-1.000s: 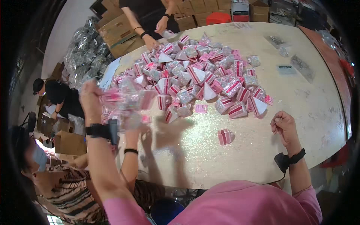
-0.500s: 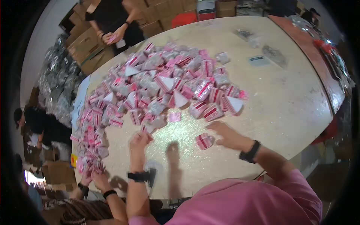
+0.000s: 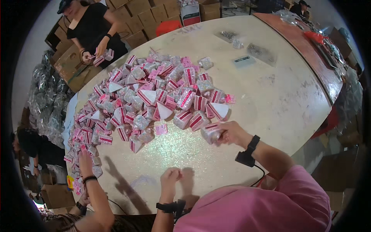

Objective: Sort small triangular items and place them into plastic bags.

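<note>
My right hand (image 3: 233, 133) is closed on a pink-and-white toy cake slice (image 3: 210, 133) with a red stripe, at the near edge of the pile. My left hand (image 3: 170, 178) is closed above the bare tabletop, close to my body; what its fingers hold, if anything, is hidden. Ahead lies a wide pile of similar cake slices (image 3: 186, 98), many in clear glittery wrapping, some showing white triangular sides. A small pink card (image 3: 160, 129) rests at the pile's near edge, between my two hands.
At left, a co-worker's hand (image 3: 85, 160) reaches into the pile; across the table a standing person (image 3: 92, 31) holds pink slices. Clear bags (image 3: 262, 54) and a pale card (image 3: 243, 60) lie far right. Cardboard boxes (image 3: 139, 17) are stacked behind; bundled plastic (image 3: 44, 100) stands left.
My right hand has closed on the cake slice that lay on the table before it. My left hand has drawn back toward my body. The co-worker's arm at left has reached farther forward.
</note>
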The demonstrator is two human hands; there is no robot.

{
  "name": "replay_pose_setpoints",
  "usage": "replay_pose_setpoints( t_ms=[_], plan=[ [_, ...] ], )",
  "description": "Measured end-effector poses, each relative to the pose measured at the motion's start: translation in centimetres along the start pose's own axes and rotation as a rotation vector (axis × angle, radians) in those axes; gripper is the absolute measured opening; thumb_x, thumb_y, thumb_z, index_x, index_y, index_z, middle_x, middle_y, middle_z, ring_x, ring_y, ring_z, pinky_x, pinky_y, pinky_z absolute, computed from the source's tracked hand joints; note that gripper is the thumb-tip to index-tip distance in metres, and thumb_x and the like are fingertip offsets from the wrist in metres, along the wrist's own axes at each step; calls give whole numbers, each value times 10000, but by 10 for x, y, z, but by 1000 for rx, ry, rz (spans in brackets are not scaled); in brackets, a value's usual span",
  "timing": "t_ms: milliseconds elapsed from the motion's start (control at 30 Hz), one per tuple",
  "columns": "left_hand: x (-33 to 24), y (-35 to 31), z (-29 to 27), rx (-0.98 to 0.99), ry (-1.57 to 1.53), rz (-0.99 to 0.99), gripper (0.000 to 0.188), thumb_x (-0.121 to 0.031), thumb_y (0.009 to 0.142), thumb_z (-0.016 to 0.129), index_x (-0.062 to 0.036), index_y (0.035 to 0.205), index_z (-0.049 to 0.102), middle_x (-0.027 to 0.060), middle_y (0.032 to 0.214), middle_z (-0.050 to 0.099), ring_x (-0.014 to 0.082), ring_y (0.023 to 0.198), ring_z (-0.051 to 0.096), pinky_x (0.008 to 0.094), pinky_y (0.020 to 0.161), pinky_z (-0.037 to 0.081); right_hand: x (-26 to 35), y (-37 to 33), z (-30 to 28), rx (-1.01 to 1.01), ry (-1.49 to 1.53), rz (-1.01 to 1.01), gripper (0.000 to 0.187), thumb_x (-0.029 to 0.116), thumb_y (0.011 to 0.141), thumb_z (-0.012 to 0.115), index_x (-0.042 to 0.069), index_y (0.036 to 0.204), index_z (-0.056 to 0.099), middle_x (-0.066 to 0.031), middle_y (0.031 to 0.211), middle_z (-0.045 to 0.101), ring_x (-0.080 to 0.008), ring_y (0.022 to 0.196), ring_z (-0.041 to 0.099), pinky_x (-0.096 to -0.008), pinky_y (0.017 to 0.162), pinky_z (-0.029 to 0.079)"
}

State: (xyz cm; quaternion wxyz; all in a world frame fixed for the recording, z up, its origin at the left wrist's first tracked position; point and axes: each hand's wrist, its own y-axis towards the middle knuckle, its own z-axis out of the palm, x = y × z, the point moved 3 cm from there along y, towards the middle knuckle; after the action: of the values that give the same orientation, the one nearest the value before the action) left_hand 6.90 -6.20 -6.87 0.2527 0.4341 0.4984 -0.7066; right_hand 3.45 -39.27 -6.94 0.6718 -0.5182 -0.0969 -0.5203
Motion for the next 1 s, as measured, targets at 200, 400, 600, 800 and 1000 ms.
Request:
replay_pose_setpoints(
  t_ms=[200,400,600,800,1000],
  plan=[
    [37,-17,-3,14,-29,-59,116,-68,887,530,-7,941,613,53,817,619,130,725,587,260,699,498,25,-11,-57,-173,158,141,450,335,835,620,-102,917,548,-209,823,590,-308,677,623,-374,610,529],
    [43,-28,6,3,49,-155,116,-54,876,524,-3,930,614,58,817,624,134,724,588,257,695,488,116,38,-159,-269,335,-348,433,388,892,540,-41,943,528,-187,850,598,-282,675,609,-366,581,515],
    [40,-41,12,9,-13,-137,109,-45,874,510,12,895,601,77,801,627,139,709,591,247,662,470,155,29,-98,-329,-45,-354,374,328,861,585,11,1055,544,-176,937,609,-257,769,614,-351,624,487],
    [54,-49,21,4,-20,-207,135,-69,885,507,31,885,598,97,810,629,173,731,595,272,692,476,109,41,-70,-267,-819,-483,418,266,780,651,18,1105,565,-186,1070,583,-260,977,575,-386,808,461],
    [49,-63,27,32,-85,-211,167,-100,893,514,44,897,599,92,810,630,167,749,593,274,714,484,55,35,11,-417,-1524,-695,710,325,742,706,-3,1289,395,-210,1215,495,-373,1144,474,-430,919,431]
  ],
)
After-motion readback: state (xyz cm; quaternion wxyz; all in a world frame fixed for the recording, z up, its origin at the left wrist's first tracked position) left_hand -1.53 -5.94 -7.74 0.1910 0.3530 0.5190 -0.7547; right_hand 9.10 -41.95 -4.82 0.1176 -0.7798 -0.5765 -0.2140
